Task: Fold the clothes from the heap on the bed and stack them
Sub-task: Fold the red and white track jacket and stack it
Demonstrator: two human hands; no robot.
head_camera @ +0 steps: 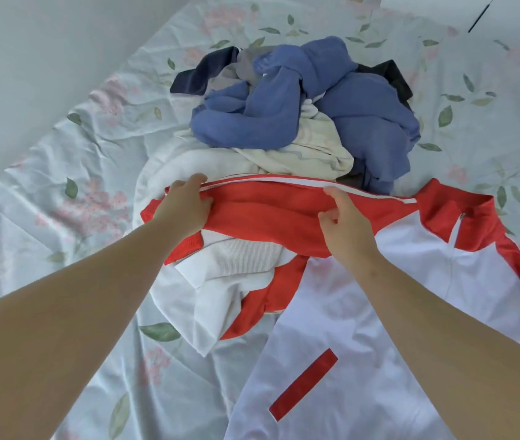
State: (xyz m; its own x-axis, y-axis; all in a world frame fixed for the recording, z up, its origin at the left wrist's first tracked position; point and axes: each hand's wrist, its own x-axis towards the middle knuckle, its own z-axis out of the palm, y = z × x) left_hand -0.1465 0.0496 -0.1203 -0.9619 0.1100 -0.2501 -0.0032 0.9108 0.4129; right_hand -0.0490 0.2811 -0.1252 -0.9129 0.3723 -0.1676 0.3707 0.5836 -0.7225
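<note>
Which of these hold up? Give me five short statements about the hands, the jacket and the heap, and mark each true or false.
1. Both the left hand and the right hand grip the red sleeve. True.
2. The heap lies nearer the person than the jacket. False: it lies beyond the jacket.
3. A blue garment lies on top of the heap. True.
4. The jacket is folded into a neat square. False: its body lies spread open, collar to the right.
5. The sheet is plain. False: it has a flower and leaf print.
</note>
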